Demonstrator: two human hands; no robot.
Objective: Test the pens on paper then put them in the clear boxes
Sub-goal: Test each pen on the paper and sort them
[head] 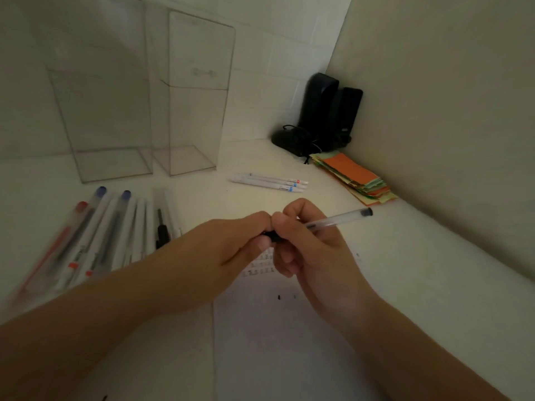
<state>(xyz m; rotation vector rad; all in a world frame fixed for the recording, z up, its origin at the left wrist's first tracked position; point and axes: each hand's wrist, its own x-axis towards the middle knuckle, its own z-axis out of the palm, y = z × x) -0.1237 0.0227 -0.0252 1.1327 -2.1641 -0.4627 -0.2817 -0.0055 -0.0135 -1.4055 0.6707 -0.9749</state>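
table (419, 285): white top, set in a corner between two walls
clear boxes (115, 157): two tall ones, upright side by side at back left, bases on table
pens, left (95, 235): loose row lying near left edge, blurred; caps red, blue, blue, one black
pens, centre (269, 182): small bunch of white ones lying flat, right of the boxes
paper (275, 342): white sheet at front centre, small ink marks on it
coloured paper slips (354, 176): stack near right wall, orange on top
speakers (330, 111): two black ones in back corner, black mouse (286, 138) with cable just beside
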